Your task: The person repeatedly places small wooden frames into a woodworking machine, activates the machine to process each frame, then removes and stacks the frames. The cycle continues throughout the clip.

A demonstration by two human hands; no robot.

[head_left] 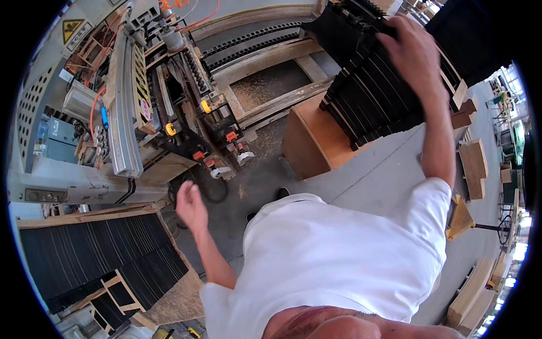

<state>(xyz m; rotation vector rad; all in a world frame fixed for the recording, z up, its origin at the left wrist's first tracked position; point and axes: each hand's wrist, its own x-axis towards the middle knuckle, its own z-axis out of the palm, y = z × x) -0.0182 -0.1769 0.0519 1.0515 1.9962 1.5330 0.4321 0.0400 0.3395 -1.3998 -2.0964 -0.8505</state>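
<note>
My right hand [415,51] reaches up to a tall stack of black panels [372,96] at the upper right. Its fingers curl over the edge of the topmost panel [353,25]. The stack rests on a brown wooden box [313,135]. My left hand [191,204] hangs in the air at the centre left, above the grey floor, holding nothing, fingers loosely apart. It is nearest to a second stack of black panels [96,248] at the lower left. My white shirt [339,254] fills the lower middle.
A woodworking machine [169,101] with orange and yellow clamps, cables and a grey rail stands at the upper left. Sawdust lies on the floor [265,85] by wooden beams. Wooden blocks [473,164] and boards [474,294] lie on the right.
</note>
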